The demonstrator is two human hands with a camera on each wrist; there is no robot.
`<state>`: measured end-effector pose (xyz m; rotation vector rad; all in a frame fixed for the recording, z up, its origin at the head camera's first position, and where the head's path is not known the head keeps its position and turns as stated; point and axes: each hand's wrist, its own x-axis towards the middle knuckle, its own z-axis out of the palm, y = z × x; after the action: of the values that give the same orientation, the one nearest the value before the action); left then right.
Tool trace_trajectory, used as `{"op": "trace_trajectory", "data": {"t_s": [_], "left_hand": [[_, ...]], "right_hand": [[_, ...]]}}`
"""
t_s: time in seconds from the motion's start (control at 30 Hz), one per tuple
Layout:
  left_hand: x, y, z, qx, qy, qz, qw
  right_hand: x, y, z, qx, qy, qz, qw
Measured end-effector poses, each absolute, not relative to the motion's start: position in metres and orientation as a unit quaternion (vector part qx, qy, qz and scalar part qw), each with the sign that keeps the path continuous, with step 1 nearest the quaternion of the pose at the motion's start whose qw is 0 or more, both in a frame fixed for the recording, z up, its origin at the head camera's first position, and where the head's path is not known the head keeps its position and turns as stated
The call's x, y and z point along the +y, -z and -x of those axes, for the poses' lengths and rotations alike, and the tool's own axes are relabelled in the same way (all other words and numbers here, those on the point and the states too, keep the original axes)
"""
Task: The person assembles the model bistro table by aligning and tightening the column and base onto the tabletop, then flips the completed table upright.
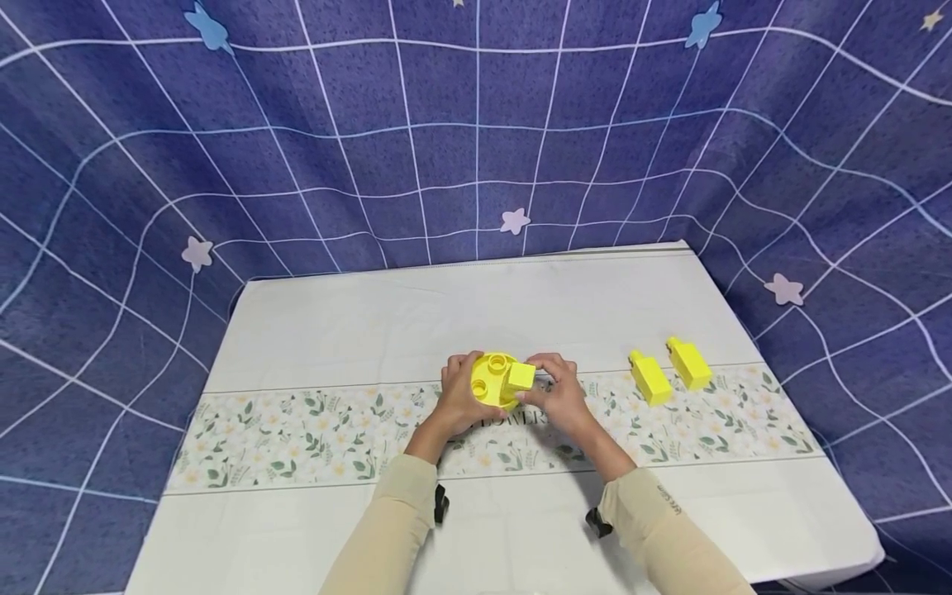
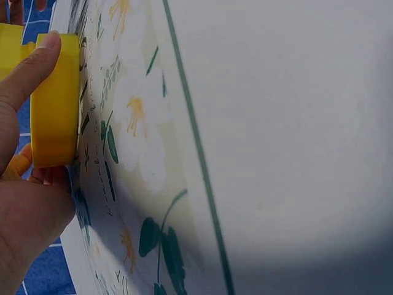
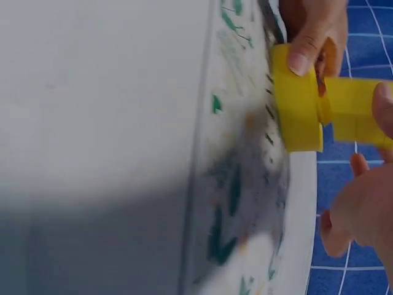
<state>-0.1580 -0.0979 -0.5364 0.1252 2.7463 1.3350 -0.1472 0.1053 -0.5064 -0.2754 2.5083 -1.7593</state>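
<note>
A round yellow base with raised ring-shaped sockets lies on the table near its middle. My left hand grips its left side, thumb on the near edge and fingers round the far side. A yellow rectangular block stands upright over the right part of the base, between the thumb and fingers of my right hand. In the right wrist view, the block meets the base at a narrower neck; how deep it sits is hidden. The left wrist view shows my thumb against the base's side wall.
To the right lie two more yellow blocks, one nearer and one farther right, each with a narrow peg end. A white cloth with a floral band covers the table. Blue gridded curtains hang behind and at both sides.
</note>
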Motion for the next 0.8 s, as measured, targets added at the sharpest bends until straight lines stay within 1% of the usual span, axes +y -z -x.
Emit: {"op": "trace_trajectory", "data": {"t_s": [0.23, 0.33, 0.43, 0.63, 0.7, 0.8], "left_hand": [[-0.096, 0.535, 0.159, 0.903, -0.425, -0.041, 0.042], [-0.096, 0.534, 0.159, 0.905, -0.421, -0.039, 0.04], [-0.096, 0.534, 0.159, 0.905, -0.422, -0.038, 0.041], [-0.098, 0.535, 0.158, 0.901, -0.429, -0.039, 0.046], [-0.098, 0.535, 0.157, 0.901, -0.43, -0.04, 0.047], [-0.098, 0.535, 0.158, 0.901, -0.428, -0.04, 0.048]], "right_hand": [[0.097, 0.517, 0.14, 0.825, 0.556, 0.092, -0.037], [0.097, 0.519, 0.14, 0.835, 0.537, 0.11, -0.048], [0.101, 0.518, 0.139, 0.837, 0.532, 0.125, -0.03], [0.113, 0.513, 0.14, 0.818, 0.552, 0.161, 0.032], [0.114, 0.511, 0.141, 0.813, 0.557, 0.167, 0.035], [0.11, 0.51, 0.142, 0.814, 0.557, 0.161, 0.022]]}}
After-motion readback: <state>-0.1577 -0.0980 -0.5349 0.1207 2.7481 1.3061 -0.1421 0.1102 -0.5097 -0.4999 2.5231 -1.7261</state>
